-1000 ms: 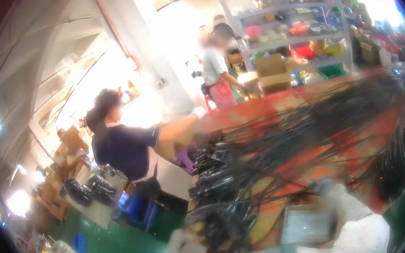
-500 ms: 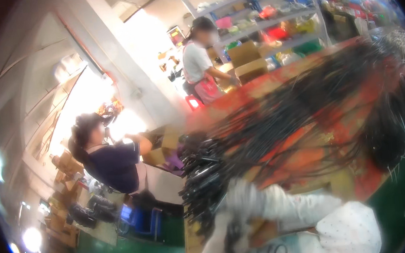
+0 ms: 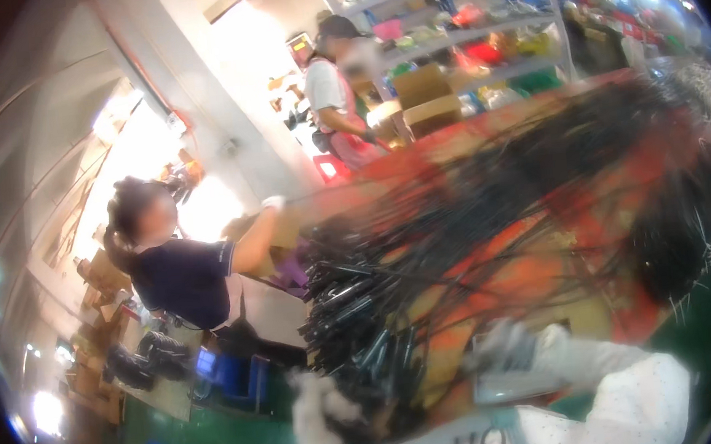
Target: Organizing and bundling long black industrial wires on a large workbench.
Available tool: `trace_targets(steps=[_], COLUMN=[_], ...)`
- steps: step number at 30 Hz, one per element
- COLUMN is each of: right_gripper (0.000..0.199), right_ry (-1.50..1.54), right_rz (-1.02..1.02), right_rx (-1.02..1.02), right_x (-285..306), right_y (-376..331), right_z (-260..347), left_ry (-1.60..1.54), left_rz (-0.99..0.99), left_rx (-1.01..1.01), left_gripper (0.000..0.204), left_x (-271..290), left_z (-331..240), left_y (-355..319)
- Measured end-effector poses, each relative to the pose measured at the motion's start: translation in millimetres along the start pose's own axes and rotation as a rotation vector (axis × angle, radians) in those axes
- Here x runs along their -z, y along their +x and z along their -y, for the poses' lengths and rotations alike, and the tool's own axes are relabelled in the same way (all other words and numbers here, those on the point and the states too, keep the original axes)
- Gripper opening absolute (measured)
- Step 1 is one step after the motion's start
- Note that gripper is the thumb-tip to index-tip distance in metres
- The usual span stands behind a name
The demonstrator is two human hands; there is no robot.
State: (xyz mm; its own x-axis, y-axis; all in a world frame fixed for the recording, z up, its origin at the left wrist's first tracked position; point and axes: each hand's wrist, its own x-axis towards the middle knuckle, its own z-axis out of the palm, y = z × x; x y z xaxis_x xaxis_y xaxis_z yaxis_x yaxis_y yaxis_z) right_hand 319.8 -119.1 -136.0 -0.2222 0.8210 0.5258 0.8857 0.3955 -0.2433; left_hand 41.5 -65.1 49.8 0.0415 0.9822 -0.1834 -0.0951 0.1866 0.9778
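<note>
Head view, blurred by motion. The left hand [image 3: 318, 420], in a white glove, stood at the lower centre of the frame, just at the near end of a heap of black cables [image 3: 396, 303]; whether its fingers were apart or closed could not be told through the blur. The right hand [image 3: 510, 348], also gloved in white, lay lower right of centre, resting on or just above a flat grey rectangular object [image 3: 517, 381]; its fingers appeared loosely spread, but a grip on the object could not be confirmed. The black cables ran in a long sheaf from the lower centre up toward the upper right, spread over an orange-red worktop [image 3: 545, 264], with their connector ends bunched near the middle of the frame. A white sleeve [image 3: 641, 391] filled the lower right corner. At the left of the frame a person in a dark shirt [image 3: 178, 275] leaned with a gloved arm raised toward cardboard boxes [image 3: 280, 228] at the far edge of the worktop. At the upper centre a second person in a light top [image 3: 335, 88] stood before grey shelving [image 3: 474, 34] stocked with coloured goods and cartons. A green floor [image 3: 214, 441] showed at the lower left.
</note>
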Motion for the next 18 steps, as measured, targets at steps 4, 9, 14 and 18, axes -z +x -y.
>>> trace_targets(steps=[4, 9, 14, 18], right_gripper=[0.014, 0.045, 0.062, 0.043], right_ry=[0.178, 0.253, 0.151, -0.076], right_rz=[-0.435, 0.355, 0.472, 0.509], right_rx=[0.577, -0.212, -1.012, -0.81], right_x=[74.6, -27.6, -42.1, -5.9], right_y=[114.8, 130.7, -14.2, -68.4], right_z=[93.2, -21.7, -165.9, -157.0], left_ry=[-0.036, -0.114, -0.383, -0.668], left_rz=[0.325, 0.597, 0.357, 0.156], left_rx=[0.346, 0.619, 0.338, 0.153], left_gripper=[0.034, 0.025, 0.032, 0.033], left_x=[-24.2, 1.7, 28.9, 35.2], left_z=[36.6, 45.6, 16.7, -1.9], left_y=[2.1, -4.6, -21.7, -10.0])
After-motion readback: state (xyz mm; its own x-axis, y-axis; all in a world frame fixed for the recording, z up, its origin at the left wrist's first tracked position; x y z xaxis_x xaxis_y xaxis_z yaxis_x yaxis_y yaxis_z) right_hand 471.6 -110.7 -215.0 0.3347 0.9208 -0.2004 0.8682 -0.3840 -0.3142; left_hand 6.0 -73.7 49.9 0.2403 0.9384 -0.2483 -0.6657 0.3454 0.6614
